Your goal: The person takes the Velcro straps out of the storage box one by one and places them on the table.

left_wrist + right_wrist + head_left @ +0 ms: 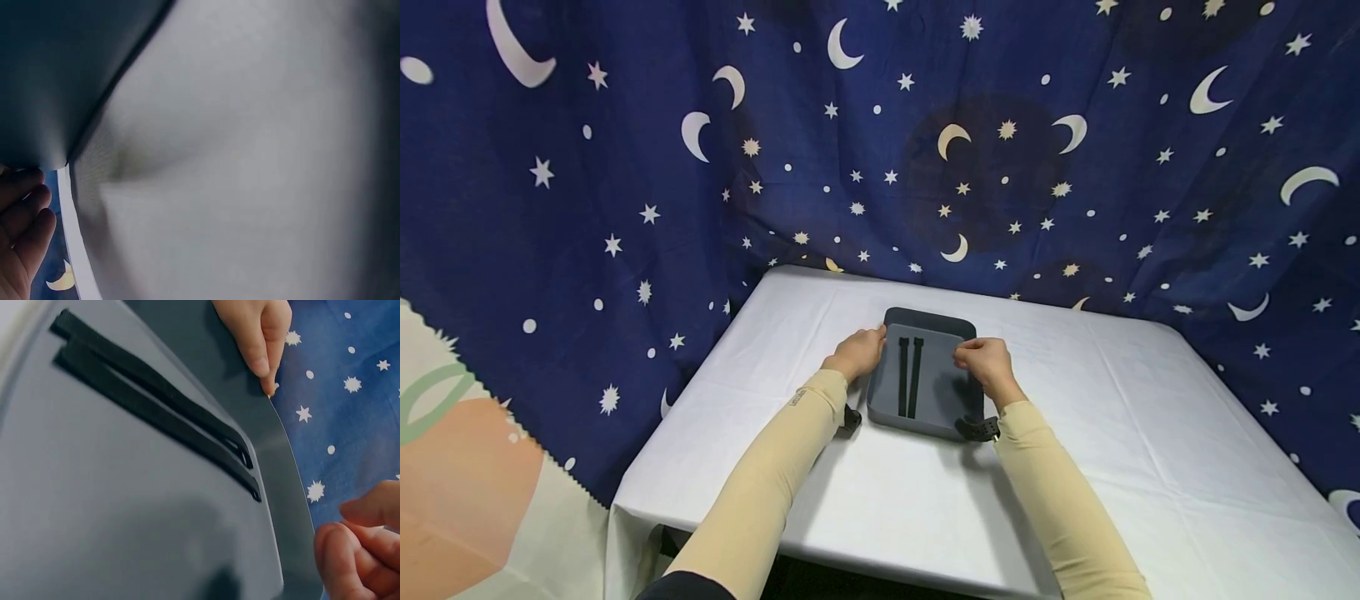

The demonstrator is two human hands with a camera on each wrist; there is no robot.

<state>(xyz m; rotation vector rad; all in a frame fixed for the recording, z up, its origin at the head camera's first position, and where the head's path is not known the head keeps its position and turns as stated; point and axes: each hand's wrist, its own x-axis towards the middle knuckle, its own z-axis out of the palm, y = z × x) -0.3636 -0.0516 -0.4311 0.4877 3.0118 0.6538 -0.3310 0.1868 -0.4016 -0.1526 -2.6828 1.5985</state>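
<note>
A grey rectangular tray [936, 427] lies on the white-covered table. Inside it, two narrow black straps [903, 379] [162, 425] lie side by side, each with a small slotted end at the far side. My left hand [859, 353] pinches the tray's left rim, thumb over the edge; its fingers [34, 240] lie against the outer wall. Over the tray's right side hovers my right hand [988, 364], fingers loosely curled. Nothing shows between its thumb and forefinger in the right wrist view.
A white cloth covers the table [1120, 400]. Behind it hangs a dark blue curtain [880, 150] with moons and stars. Black bands [977, 429] sit on both wrists. A patterned cream cloth [467, 467] hangs at the left.
</note>
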